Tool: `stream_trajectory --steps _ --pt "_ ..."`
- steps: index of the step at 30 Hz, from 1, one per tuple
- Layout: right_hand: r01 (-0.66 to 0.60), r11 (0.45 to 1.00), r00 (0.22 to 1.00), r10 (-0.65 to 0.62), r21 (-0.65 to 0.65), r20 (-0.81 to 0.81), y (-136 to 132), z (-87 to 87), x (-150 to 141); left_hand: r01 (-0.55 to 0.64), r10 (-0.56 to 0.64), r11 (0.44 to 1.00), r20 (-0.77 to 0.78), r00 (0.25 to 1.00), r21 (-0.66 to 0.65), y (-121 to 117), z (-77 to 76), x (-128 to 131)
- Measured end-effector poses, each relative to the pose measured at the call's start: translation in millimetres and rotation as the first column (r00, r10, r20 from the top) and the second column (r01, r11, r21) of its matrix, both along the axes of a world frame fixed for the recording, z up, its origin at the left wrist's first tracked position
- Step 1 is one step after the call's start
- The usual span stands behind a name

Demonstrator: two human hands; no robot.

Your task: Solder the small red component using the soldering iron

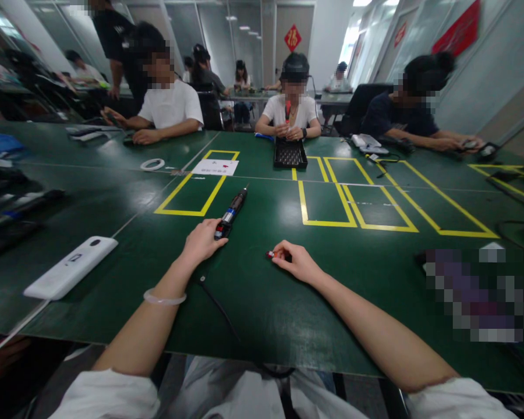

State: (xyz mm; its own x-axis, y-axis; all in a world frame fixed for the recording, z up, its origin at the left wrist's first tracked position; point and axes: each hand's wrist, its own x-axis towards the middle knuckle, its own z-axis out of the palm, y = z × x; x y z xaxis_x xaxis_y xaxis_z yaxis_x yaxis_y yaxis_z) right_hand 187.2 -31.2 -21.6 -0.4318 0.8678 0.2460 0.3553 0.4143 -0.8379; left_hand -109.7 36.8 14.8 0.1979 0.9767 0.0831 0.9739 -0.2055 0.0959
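Observation:
My left hand (202,240) is closed around the rear end of a pen-shaped electric screwdriver (232,210). The tool has a dark body with blue, silver and red parts, and its thin tip points away from me, up and to the right. Farther right, my right hand (294,259) rests low over the green table (248,302), with thumb and fingers pinching a small red and orange piece (271,254). What kind of piece it is cannot be made out. A gap of bare tabletop separates the two hands.
A white power strip (72,267) lies at left, and a dark cable (220,308) runs between my forearms. Yellow tape outlines (327,223) mark the table. A white label (215,167) and a black tray (290,154) lie farther off. Several people sit opposite.

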Motion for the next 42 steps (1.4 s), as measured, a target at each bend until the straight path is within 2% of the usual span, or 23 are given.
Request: stream_trajectory --steps 9,17,21,25,30,42 --pt "0.038 0.997 0.995 -0.044 0.065 0.093 -1.4 2.1 -1.5 0.298 -0.296 0.954 0.118 0.948 -0.006 -35.4 2.5 65.9" --pt "0.076 0.968 0.944 -0.147 0.241 0.295 -0.6 1.8 -3.9 0.444 -0.431 0.895 0.165 0.887 -0.051 -53.9 4.7 89.4" --pt "0.077 0.967 0.938 -0.153 0.243 0.310 -1.1 3.7 -4.5 0.465 -0.452 0.883 0.154 0.879 -0.067 -56.8 6.4 91.5" --pt "0.047 0.982 0.967 -0.091 0.183 0.238 -1.2 2.1 -4.5 0.469 -0.455 0.880 0.157 0.877 -0.071 -57.3 7.3 91.5" --pt "-0.009 0.984 0.989 -0.017 0.178 0.146 -1.0 -2.2 -3.6 0.470 -0.455 0.880 0.169 0.874 -0.061 -57.4 5.8 91.8" --pt "0.036 0.970 0.978 -0.083 0.240 0.191 2.6 -5.3 -1.3 0.451 -0.448 0.892 0.107 0.888 -0.008 -57.2 4.7 100.5"
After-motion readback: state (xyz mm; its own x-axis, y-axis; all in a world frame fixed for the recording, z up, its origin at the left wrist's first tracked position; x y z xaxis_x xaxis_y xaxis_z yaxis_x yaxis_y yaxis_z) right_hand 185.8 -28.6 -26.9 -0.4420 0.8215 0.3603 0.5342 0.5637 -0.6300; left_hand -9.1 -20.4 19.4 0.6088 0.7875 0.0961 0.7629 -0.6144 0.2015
